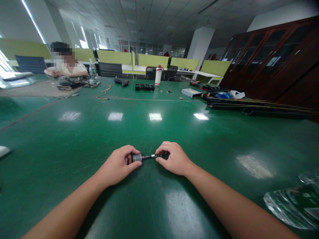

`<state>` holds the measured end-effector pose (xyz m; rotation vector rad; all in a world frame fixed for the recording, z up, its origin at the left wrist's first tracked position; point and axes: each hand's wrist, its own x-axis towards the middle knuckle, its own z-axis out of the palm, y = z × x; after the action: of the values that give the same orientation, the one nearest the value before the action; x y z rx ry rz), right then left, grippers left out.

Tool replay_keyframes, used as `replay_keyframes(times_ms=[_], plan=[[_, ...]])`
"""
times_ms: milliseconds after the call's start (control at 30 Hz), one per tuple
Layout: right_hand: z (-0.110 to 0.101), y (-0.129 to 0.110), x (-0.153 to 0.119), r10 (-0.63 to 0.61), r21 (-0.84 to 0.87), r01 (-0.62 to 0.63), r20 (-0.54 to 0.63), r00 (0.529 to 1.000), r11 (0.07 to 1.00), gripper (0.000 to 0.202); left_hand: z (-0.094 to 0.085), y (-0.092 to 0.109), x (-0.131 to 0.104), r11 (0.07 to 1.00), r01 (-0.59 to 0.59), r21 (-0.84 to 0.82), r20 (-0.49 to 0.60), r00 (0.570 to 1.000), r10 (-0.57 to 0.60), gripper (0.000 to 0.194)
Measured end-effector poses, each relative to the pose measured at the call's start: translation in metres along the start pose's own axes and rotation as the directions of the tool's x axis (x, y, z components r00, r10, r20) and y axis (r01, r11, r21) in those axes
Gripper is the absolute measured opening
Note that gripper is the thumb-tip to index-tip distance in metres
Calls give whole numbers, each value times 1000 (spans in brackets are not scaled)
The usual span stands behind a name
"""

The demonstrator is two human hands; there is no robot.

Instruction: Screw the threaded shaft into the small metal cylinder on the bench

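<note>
Low over the green table [139, 129], my two hands grip opposite ends of one slim assembly. My left hand [117, 166] is closed around a grey metal cylinder [137, 157] that looks like a small motor, thumb below and fingers above. A thin dark shaft [147, 157] with a silvery section runs from the cylinder to the right. At its far end, thumb and fingers of my right hand [175, 159] pinch a black spiral piece [158, 155], like a spring or screw. My fingers partly hide both ends.
A clear plastic bottle [294, 205] lies at the right. Farther off are a white cup [158, 75], a black slotted block [145, 87], a cable [103, 93], a silver box [190, 92] and long dark bars [249, 106]. Another person [67, 63] sits at the far left.
</note>
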<state>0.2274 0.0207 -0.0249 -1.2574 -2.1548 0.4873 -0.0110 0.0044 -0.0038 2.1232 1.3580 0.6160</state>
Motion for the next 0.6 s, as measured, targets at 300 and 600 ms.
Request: replay_keyframes(times_ms=[300, 600], plan=[[5, -10, -1, -104, 124, 97, 48, 993, 988, 18, 0, -5, 1, 995, -96, -12, 67, 993, 97, 23], [9, -17, -4, -161, 111, 156, 44, 986, 982, 16, -1, 1, -1, 988, -147, -38, 118, 981, 151, 25]])
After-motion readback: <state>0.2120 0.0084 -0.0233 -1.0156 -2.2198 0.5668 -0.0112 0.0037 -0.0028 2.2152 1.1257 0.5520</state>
